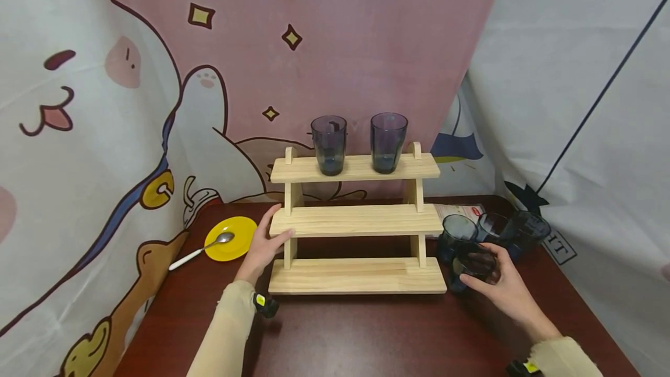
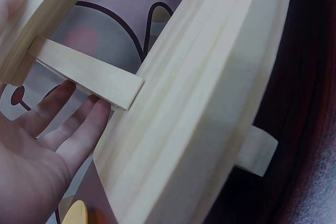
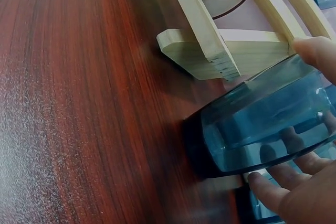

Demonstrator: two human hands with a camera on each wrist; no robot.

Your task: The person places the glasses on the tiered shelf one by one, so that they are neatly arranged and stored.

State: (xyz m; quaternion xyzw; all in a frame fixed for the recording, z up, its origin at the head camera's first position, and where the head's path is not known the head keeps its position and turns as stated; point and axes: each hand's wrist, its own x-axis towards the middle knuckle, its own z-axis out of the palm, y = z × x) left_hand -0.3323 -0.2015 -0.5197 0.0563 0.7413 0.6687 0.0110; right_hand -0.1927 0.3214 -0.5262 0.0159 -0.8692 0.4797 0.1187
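A three-tier wooden display rack (image 1: 356,221) stands on the table, with two blue-purple glasses (image 1: 328,147) on its top tier. My left hand (image 1: 266,243) holds the rack's left end at the middle tier; the left wrist view shows the thumb on a board and the fingers against the upright (image 2: 89,74). My right hand (image 1: 505,287) grips a blue glass (image 3: 262,119) just right of the rack, thumb on one side and fingers on the other. In the right wrist view this glass is near the rack's bottom tier (image 3: 202,30).
Behind the right hand stand several more blue glasses (image 1: 459,228), close together beside a printed paper (image 1: 463,210). On the left, a spoon with a white handle (image 1: 191,258) lies across a yellow plate (image 1: 238,227). Printed cloth (image 1: 366,34) hangs behind the dark red table (image 1: 356,336).
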